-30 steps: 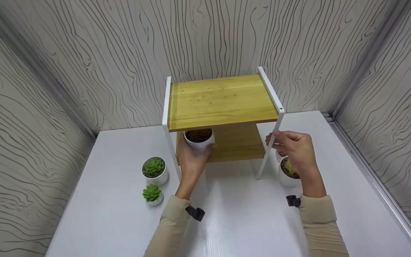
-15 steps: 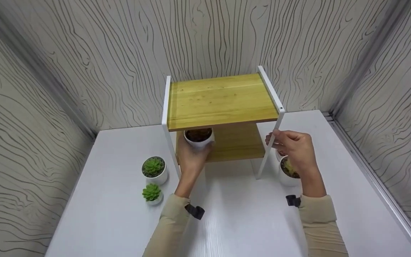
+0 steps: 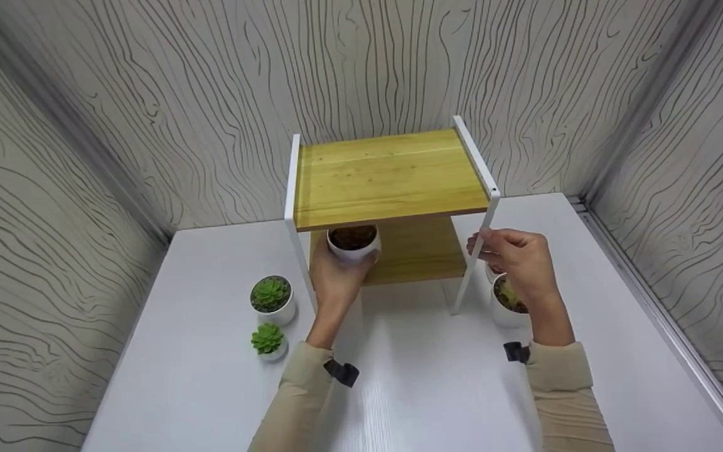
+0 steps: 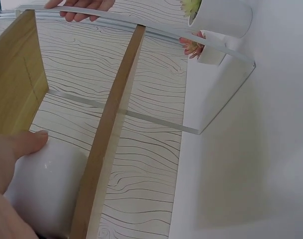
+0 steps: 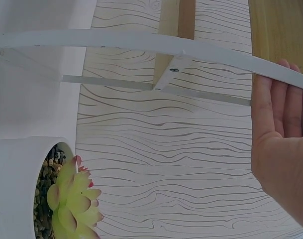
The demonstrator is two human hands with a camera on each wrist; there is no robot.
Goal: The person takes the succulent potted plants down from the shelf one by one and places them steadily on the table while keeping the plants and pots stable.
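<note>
A two-tier shelf rack [image 3: 393, 176] with wooden boards and white metal side frames stands against the back wall. My left hand [image 3: 336, 282] reaches under its top board and holds a white plant pot [image 3: 354, 252] by the side, at the left of the lower board [image 3: 424, 254]. Dark filling shows in the pot; the top board hides its far part. In the left wrist view the pot [image 4: 51, 184] is close against the lower board, and I cannot tell whether it bears its weight. My right hand [image 3: 523, 263] holds the rack's front right post [image 3: 469, 276] between thumb and fingers.
Two potted green succulents, a larger one [image 3: 271, 294] and a smaller one [image 3: 267, 339], stand left of the rack. On its right are a yellow-green succulent [image 5: 74, 204] in a white pot and a reddish one [image 4: 193, 45]. Patterned walls enclose the white table [image 3: 192, 351].
The pot in my left hand has shifted slightly to the right on the lower tier. My right hand stays on the post.
</note>
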